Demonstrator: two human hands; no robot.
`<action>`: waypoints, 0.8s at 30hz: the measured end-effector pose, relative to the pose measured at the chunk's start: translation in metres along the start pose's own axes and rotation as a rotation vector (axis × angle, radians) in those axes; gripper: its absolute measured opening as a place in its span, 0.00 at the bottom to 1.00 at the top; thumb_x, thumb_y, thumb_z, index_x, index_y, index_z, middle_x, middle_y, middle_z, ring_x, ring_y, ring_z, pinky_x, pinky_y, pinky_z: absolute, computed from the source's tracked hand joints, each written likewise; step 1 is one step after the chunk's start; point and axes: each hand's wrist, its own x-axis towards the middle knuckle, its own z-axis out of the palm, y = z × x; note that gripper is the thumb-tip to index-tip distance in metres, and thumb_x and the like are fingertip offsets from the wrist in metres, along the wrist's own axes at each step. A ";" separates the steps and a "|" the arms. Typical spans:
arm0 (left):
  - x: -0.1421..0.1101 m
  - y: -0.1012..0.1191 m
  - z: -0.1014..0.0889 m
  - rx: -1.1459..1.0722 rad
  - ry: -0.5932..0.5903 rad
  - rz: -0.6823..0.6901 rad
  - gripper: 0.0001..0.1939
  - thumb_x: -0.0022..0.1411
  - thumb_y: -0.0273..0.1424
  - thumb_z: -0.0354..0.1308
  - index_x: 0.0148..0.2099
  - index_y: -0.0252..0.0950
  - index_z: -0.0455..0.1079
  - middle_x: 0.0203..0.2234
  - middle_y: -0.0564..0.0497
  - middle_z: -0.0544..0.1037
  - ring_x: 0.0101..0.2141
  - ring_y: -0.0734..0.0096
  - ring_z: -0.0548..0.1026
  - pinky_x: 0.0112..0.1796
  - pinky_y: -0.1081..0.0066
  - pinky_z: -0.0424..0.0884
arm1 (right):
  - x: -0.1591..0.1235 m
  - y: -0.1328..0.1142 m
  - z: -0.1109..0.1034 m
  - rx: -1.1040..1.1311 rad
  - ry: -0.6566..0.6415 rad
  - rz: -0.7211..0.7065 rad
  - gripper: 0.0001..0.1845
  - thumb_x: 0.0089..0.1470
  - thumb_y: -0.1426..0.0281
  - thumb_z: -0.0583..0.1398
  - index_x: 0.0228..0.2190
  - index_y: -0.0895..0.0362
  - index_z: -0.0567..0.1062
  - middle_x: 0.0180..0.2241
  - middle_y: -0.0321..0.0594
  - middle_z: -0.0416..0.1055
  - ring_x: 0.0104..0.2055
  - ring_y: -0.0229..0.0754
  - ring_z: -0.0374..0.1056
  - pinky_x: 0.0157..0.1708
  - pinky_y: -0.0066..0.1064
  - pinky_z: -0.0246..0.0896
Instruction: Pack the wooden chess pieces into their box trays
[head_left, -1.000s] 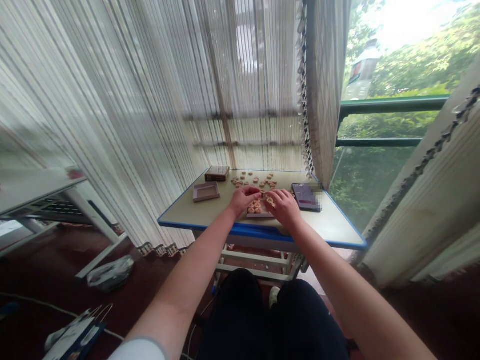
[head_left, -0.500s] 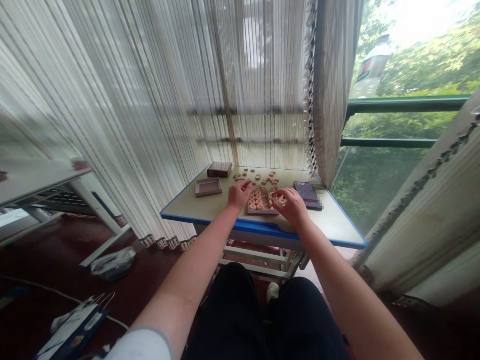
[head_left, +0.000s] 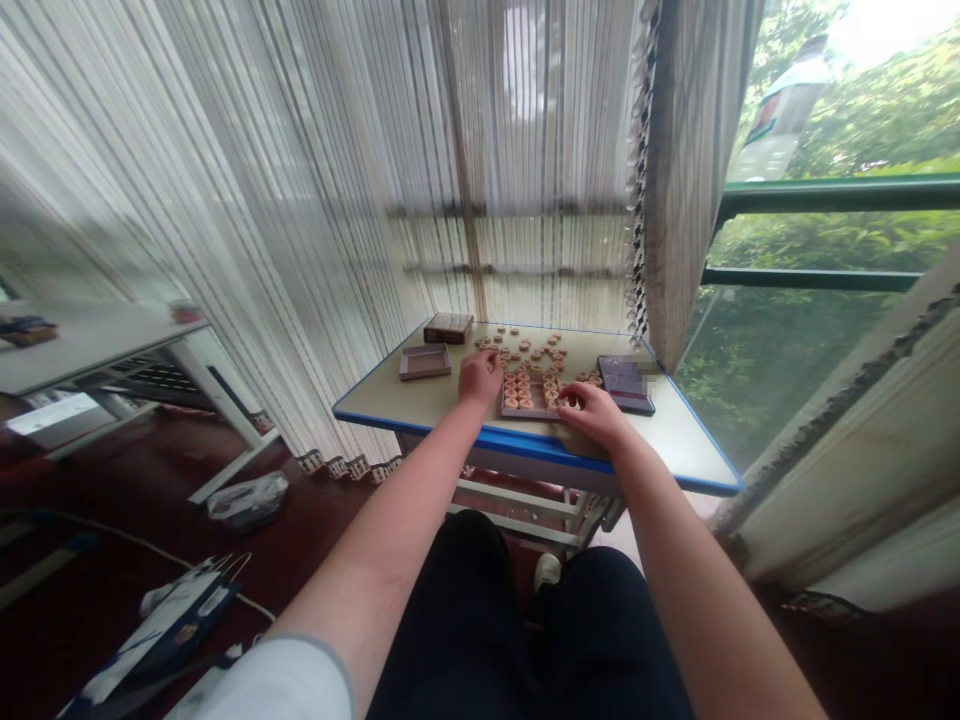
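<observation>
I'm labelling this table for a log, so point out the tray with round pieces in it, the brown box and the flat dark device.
Tray (head_left: 528, 413): head view, on its near wall.
Brown box (head_left: 448, 328): head view, mid-body.
Flat dark device (head_left: 619, 378): head view, on its upper face.

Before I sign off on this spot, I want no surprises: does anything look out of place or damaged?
No damage shows. Loose round game pieces lie scattered across the desk beyond the shallow tray, at odds with the neat rows in its left half. On the floor to the left, a crumpled plastic bag looks stray.
</observation>
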 end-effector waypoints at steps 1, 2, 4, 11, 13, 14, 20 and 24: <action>0.000 0.000 0.000 -0.001 0.001 0.001 0.11 0.56 0.27 0.54 0.41 0.31 0.73 0.37 0.43 0.78 0.42 0.63 0.72 0.47 0.64 0.66 | 0.000 0.001 0.000 -0.003 -0.002 -0.003 0.12 0.42 0.68 0.59 0.32 0.58 0.75 0.29 0.39 0.70 0.31 0.40 0.63 0.33 0.30 0.57; 0.000 0.000 0.000 0.000 0.002 0.002 0.11 0.56 0.27 0.54 0.41 0.31 0.74 0.36 0.43 0.78 0.41 0.64 0.72 0.47 0.64 0.66 | 0.000 0.001 0.000 -0.006 -0.003 -0.007 0.12 0.42 0.68 0.59 0.32 0.58 0.75 0.28 0.38 0.69 0.32 0.41 0.63 0.33 0.30 0.57; 0.000 0.000 0.000 0.006 0.000 0.001 0.11 0.56 0.26 0.54 0.41 0.32 0.74 0.36 0.44 0.78 0.41 0.64 0.73 0.47 0.64 0.67 | 0.000 0.002 0.000 -0.008 -0.003 -0.023 0.12 0.42 0.68 0.59 0.32 0.57 0.75 0.28 0.38 0.69 0.31 0.41 0.62 0.33 0.30 0.57; 0.000 0.000 0.000 0.016 0.004 -0.021 0.11 0.55 0.26 0.54 0.41 0.32 0.74 0.37 0.44 0.78 0.41 0.64 0.72 0.47 0.65 0.67 | -0.001 0.004 0.002 0.020 -0.008 -0.041 0.14 0.43 0.69 0.58 0.35 0.58 0.75 0.28 0.38 0.67 0.31 0.40 0.61 0.33 0.30 0.56; 0.000 -0.001 0.000 0.035 0.008 -0.049 0.12 0.56 0.25 0.52 0.41 0.33 0.74 0.38 0.44 0.77 0.42 0.64 0.72 0.47 0.65 0.66 | -0.001 0.003 0.001 0.024 -0.006 -0.047 0.15 0.43 0.69 0.57 0.35 0.57 0.75 0.28 0.38 0.67 0.31 0.40 0.61 0.33 0.30 0.56; 0.000 -0.002 0.000 0.045 0.008 -0.064 0.13 0.56 0.23 0.51 0.42 0.33 0.74 0.38 0.44 0.77 0.42 0.64 0.72 0.47 0.65 0.66 | -0.001 0.003 0.001 0.026 -0.001 -0.047 0.15 0.43 0.69 0.57 0.35 0.57 0.75 0.27 0.38 0.67 0.31 0.40 0.61 0.33 0.30 0.56; 0.000 -0.008 0.002 0.080 -0.036 -0.115 0.21 0.52 0.17 0.47 0.45 0.34 0.73 0.40 0.46 0.77 0.42 0.66 0.72 0.47 0.67 0.67 | -0.001 0.002 0.000 0.052 0.014 -0.039 0.15 0.43 0.69 0.56 0.36 0.57 0.75 0.28 0.37 0.67 0.30 0.40 0.61 0.32 0.30 0.56; 0.000 -0.009 0.004 0.099 -0.068 -0.100 0.23 0.51 0.16 0.48 0.46 0.34 0.73 0.40 0.44 0.77 0.43 0.63 0.72 0.47 0.66 0.67 | -0.001 0.004 0.001 0.058 0.017 -0.045 0.16 0.43 0.70 0.56 0.37 0.57 0.74 0.29 0.38 0.67 0.31 0.40 0.61 0.33 0.31 0.57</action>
